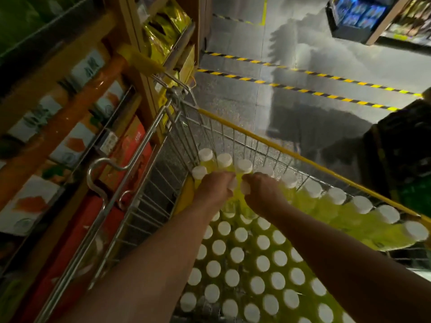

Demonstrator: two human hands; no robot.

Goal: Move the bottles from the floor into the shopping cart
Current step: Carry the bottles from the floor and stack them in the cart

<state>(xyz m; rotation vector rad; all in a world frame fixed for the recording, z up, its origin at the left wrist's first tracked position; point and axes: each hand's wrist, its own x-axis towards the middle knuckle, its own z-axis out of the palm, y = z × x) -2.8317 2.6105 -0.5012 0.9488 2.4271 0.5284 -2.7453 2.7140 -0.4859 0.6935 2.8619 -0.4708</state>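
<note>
"Hands, how do they stand?"

"Both reach into the far end of the shopping cart. The left hand has its fingers curled round the top of a yellow bottle, whose white cap shows past the knuckles. The right hand, just beside it, grips a second bottle the same way."

"And the rest of the load?"

"Packed bottles stand upright below the forearms, white caps up, filling the basket. A tilted row leans along the right wall under the yellow rim, and a few more stand at the far end just beyond the hands."

"Outside the cart?"

"Shelving with boxed goods runs close along the left. Ahead and to the right lies shiny grey floor, crossed by black-and-yellow tape."
</note>
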